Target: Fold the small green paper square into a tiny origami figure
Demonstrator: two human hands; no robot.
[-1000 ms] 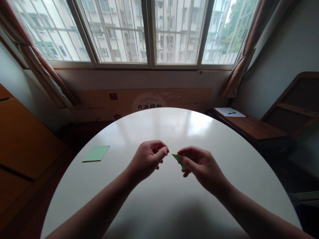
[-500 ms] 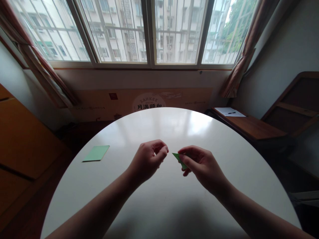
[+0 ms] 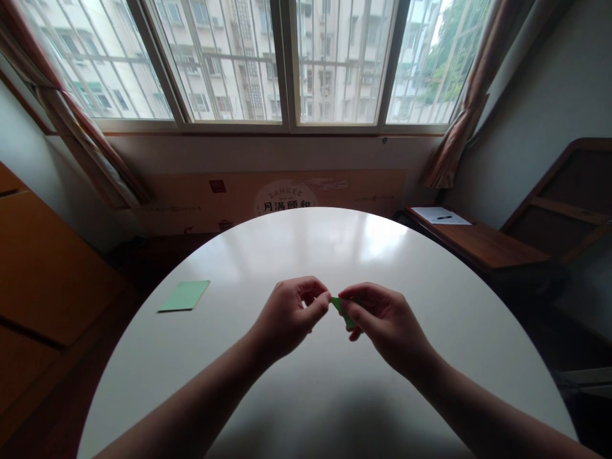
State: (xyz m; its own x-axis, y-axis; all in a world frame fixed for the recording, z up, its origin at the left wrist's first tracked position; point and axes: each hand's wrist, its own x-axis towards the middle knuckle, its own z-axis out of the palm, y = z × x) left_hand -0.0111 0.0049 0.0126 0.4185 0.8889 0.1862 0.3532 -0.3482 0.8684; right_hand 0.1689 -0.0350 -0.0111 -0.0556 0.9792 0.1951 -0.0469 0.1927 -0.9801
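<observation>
Between my two hands, above the white table (image 3: 306, 395), is a small piece of folded green paper (image 3: 343, 312). My right hand (image 3: 385, 319) pinches it between thumb and fingers, which cover much of it. My left hand (image 3: 299, 315) is closed, its thumb and fingertip pinched on the paper's pointed left corner. A square stack of light green paper (image 3: 184, 296) lies flat on the table, off to the left.
A wooden side table (image 3: 497, 245) at the right bears a white sheet (image 3: 440, 215) with a dark pen on it. An orange-brown cabinet (image 3: 43, 268) stands at the left. Behind the table, a printed board (image 3: 354, 191) leans below the barred window.
My left hand has moved right and slightly down, and its fingertips now pinch the corner of the folded green paper. The right hand has hardly moved and still holds the paper.
</observation>
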